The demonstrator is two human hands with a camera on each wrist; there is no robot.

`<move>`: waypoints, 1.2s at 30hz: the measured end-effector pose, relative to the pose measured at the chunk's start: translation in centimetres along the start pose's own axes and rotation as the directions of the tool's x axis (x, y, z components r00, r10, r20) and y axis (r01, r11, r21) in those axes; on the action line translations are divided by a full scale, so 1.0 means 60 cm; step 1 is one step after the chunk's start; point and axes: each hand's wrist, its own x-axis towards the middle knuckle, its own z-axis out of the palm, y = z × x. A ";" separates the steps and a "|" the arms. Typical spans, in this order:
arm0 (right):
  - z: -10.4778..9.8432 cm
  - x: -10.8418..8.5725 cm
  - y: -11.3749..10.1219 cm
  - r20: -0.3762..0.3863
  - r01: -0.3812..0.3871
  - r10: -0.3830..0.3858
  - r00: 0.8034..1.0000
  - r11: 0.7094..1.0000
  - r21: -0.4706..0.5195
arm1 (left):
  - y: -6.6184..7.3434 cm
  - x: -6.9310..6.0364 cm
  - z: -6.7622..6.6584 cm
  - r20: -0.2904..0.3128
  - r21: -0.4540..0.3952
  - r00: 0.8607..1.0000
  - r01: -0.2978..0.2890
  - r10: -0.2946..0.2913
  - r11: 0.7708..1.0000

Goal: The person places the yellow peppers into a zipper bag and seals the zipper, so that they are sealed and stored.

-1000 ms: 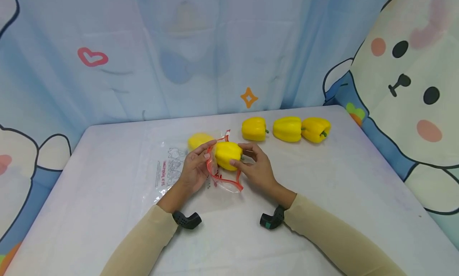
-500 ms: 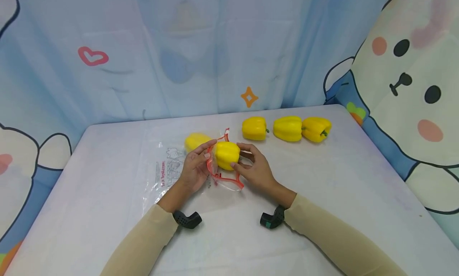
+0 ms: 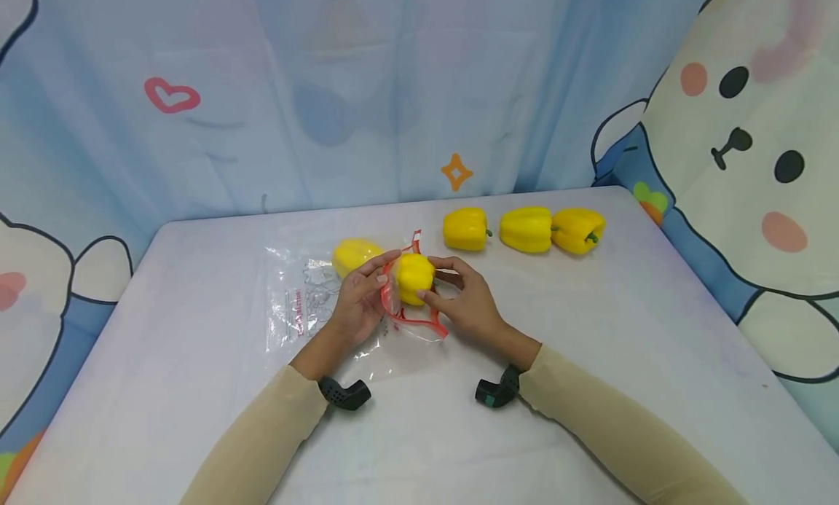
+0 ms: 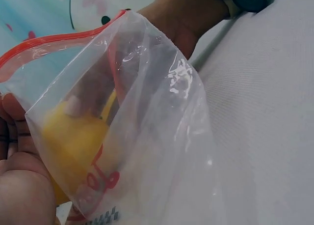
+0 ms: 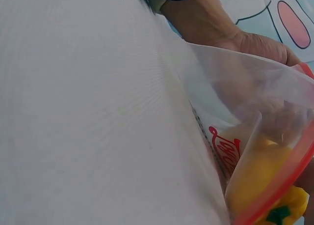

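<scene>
Head view, frame centre: left hand [image 3: 357, 304], thumb against fingers, pinches zip bag [image 3: 288, 304]; right hand [image 3: 473, 301], half-curled, grips 1 yellow bell pepper [image 3: 415, 278].

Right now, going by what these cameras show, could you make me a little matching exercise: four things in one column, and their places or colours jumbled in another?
Things
1. Frontmost yellow pepper
2. Sealing strip
3. Row of three peppers
4. Right sleeve

Places or colours
A. Beige
B. Near the far edge of the table
C. In the right grip, at the mouth of the clear bag
D. Red

Right pairs: 1-C, 2-D, 3-B, 4-A
</scene>
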 end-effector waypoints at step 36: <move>0.017 0.013 -0.023 -0.023 -0.123 0.124 0.992 0.991 0.057 | 0.000 0.003 -0.004 -0.035 -0.039 0.999 0.038 -0.039 0.999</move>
